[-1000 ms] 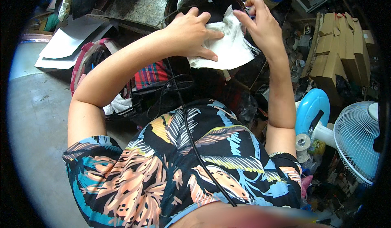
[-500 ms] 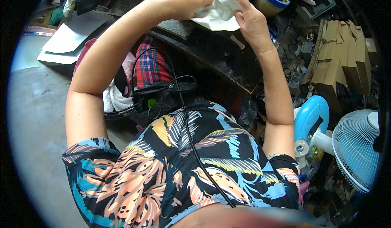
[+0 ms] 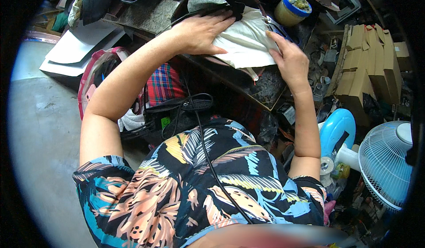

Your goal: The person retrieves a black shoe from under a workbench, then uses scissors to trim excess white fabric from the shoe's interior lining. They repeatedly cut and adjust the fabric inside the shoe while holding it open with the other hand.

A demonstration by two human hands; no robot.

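A piece of white cloth (image 3: 248,44) lies spread over the front of a dark workbench (image 3: 261,86), against a black curved item (image 3: 201,4) whose kind I cannot make out. My left hand (image 3: 201,32) rests flat on the cloth's left part, fingers stretched and apart. At the cloth's right edge, my right hand (image 3: 290,60) bends its fingers around the border, the index finger and thumb showing on the near side. Its other fingers are partly hidden. A pale strip (image 3: 252,73) pokes out below the cloth.
Beyond my right hand stands a jar with a blue rim (image 3: 293,9). Black leather-like pieces (image 3: 99,2) and white sheets (image 3: 79,42) lie at the far left. Folded cardboard boxes (image 3: 365,71) and a blue-white fan (image 3: 385,164) are on the right. A black cable (image 3: 206,155) hangs before me.
Both hands have come nearer to me, and the right one has moved rightward. The white cloth, bunched before, now lies flatter and wider. My left hand has gone from closed to flat.
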